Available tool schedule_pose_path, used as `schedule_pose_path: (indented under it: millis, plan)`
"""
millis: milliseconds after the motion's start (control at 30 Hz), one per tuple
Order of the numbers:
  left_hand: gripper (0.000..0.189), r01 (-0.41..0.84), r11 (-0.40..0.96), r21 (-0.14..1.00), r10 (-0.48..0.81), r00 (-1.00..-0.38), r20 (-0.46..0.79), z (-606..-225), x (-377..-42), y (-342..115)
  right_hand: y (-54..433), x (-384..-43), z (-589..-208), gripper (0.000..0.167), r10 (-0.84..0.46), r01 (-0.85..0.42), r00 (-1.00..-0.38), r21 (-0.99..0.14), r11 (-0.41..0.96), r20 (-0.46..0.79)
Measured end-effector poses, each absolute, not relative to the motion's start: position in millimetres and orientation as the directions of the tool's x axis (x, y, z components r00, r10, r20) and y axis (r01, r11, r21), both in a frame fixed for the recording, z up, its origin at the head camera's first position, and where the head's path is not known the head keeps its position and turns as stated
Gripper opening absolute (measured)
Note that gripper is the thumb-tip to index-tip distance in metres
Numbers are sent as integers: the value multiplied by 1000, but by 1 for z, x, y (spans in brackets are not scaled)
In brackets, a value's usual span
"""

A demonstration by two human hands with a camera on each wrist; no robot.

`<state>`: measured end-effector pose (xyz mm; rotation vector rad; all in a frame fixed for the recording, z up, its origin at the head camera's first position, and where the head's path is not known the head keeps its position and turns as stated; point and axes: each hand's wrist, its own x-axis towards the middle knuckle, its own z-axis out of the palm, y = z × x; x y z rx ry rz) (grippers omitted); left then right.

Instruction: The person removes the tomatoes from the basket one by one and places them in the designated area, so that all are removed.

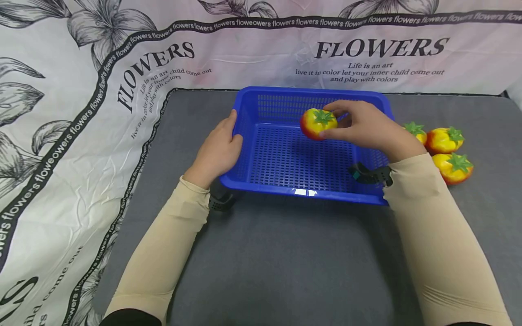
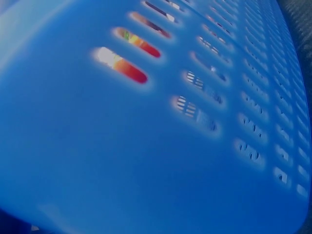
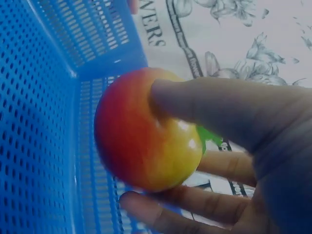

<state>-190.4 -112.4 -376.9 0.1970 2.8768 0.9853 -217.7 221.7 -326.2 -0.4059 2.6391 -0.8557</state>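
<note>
A blue plastic basket (image 1: 302, 194) with perforated walls sits on the grey tabletop. At its left side, my left hand (image 1: 216, 151) grips the rim, thumb over the edge and the other fingers along the outside. The left wrist view shows the basket's slotted wall (image 2: 122, 146) close up, with no fingers visible. Over the inside of the basket, my right hand (image 1: 359, 124) holds a red-and-yellow tomato (image 1: 316, 124) with a green leafy top. In the right wrist view the thumb presses one side of the tomato (image 3: 141, 131), and the fingers lie on the opposite side.
Several similar tomatoes (image 1: 452, 168) lie on the table to the right of the basket, partly behind the right forearm. A white cloth (image 1: 261, 59) printed with flowers and lettering borders the table at the back and left.
</note>
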Motion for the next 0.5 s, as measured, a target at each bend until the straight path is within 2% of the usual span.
schedule_pose_path:
  millis: [500]
  plan:
    - [67,105,780,617,160,-987,-34,-378,-192,-113,249,-198,-305,81,-301,-142,-933,-563,814,-199]
